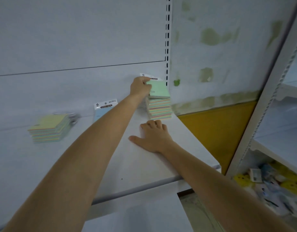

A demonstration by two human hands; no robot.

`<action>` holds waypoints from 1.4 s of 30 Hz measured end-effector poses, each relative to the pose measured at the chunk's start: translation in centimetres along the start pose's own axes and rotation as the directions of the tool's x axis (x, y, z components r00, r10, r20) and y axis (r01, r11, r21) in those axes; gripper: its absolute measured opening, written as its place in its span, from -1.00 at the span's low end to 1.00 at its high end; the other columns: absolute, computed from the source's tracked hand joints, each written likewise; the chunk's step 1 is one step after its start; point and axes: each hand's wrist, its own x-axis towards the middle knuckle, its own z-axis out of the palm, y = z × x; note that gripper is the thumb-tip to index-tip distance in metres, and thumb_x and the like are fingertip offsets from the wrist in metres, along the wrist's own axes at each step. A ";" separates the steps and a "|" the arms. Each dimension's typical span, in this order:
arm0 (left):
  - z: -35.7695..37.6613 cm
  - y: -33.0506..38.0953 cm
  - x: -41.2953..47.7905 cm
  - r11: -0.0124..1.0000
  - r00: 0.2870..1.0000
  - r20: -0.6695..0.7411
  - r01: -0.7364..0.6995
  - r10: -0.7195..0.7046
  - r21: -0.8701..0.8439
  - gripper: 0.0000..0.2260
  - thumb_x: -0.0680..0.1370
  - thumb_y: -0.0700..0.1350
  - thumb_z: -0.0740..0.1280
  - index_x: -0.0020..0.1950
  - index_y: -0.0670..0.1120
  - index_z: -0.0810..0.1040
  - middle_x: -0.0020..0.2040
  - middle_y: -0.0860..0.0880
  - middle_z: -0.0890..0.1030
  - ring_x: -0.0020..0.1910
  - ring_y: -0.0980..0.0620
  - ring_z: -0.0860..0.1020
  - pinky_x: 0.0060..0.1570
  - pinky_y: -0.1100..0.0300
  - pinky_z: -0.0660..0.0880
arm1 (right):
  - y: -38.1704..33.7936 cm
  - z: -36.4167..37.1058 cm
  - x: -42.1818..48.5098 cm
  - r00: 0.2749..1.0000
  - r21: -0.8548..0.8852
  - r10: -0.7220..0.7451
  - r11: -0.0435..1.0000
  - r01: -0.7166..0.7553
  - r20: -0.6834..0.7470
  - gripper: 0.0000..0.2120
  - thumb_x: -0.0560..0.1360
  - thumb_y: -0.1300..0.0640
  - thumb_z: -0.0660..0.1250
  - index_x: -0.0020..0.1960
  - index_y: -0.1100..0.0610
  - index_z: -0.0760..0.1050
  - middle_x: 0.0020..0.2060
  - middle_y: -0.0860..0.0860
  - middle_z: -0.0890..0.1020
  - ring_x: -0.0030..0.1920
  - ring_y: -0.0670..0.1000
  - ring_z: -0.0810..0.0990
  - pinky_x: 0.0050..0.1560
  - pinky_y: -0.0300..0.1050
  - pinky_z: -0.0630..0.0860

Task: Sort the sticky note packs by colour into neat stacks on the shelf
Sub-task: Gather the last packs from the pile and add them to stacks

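Your left fingers [144, 79] curl over the far edge of a green pack [159, 89]. The left hand [139, 87] grips it as it lies on top of the stack [160, 108], slightly askew. Just in front of the stack, your right fingers [154, 125] are bent, tips on the shelf [141, 168], thumb splayed. The right hand [153, 138] holds nothing. Left of the stack a blue pack [101, 113] leans upright, and well left of it sits a yellow-topped pile [50, 128].

One white metal shelf [144, 168] carries two stacks of pastel sticky note packs: a yellow-topped stack [50, 128] and a green-topped stack [159, 106]. One lone blue pack [101, 113] with a white header card stands between them. Two bare hands show, the left hand [140, 87] and the right hand [152, 138].
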 end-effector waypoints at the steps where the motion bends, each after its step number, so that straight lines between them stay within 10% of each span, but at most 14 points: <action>1: 0.4 -0.3 -0.1 0.992 0.999 0.009 -0.032 0.031 0.120 -0.66 0.53 -0.28 0.22 0.31 -0.21 0.45 0.24 -0.20 0.51 0.27 -0.14 0.46 0.30 0.11 0.37 | 0.0 0.0 0.0 1.000 0.009 -0.001 1.000 0.001 -0.002 -0.36 0.44 -0.33 0.08 0.33 0.09 0.31 0.35 0.08 0.31 0.38 0.13 0.17 0.37 0.04 0.11; 11: 1.2 -1.1 -1.8 0.872 0.980 0.166 -0.171 0.105 0.459 -0.59 0.45 0.19 0.17 0.17 0.03 0.56 0.30 -0.12 0.45 0.34 -0.13 0.34 0.34 -0.03 0.30 | 0.2 0.0 0.1 1.000 0.014 -0.009 1.000 0.009 0.000 -0.36 0.45 -0.33 0.06 0.31 0.13 0.32 0.33 0.10 0.33 0.34 0.16 0.20 0.34 0.04 0.13; 23: 1.0 -1.1 -3.0 0.818 0.980 0.150 -0.190 0.128 0.543 -0.55 0.54 0.10 0.21 0.40 0.02 0.32 0.40 -0.12 0.30 0.43 -0.14 0.17 0.36 -0.04 0.23 | 0.1 -0.4 -0.5 0.998 0.162 -0.011 0.987 0.022 -0.066 -0.43 0.47 -0.22 0.17 0.34 0.10 0.31 0.36 0.07 0.30 0.39 0.11 0.18 0.39 -0.02 0.11; 30: -7.9 -3.2 -5.7 0.817 0.976 0.016 -0.192 0.219 0.543 -0.59 0.59 0.03 0.14 0.43 -0.03 0.28 0.40 -0.14 0.37 0.44 -0.14 0.20 0.37 -0.01 0.22 | -2.1 -1.5 -1.1 0.941 0.187 -0.094 0.969 0.161 -0.324 -0.57 0.49 -0.03 0.27 0.31 0.11 0.39 0.29 0.05 0.43 0.36 0.11 0.29 0.35 -0.05 0.19; 42: -31.7 -12.8 -18.3 0.749 0.975 -0.187 0.037 0.118 0.662 -0.61 0.61 -0.01 0.09 0.43 -0.05 0.28 0.39 -0.17 0.38 0.38 -0.18 0.30 0.33 -0.03 0.27 | -25.1 2.5 -1.9 0.876 0.195 -0.447 0.857 0.477 -0.179 -0.65 0.53 0.06 0.23 0.29 0.12 0.43 0.27 0.11 0.47 0.32 0.11 0.39 0.30 -0.11 0.27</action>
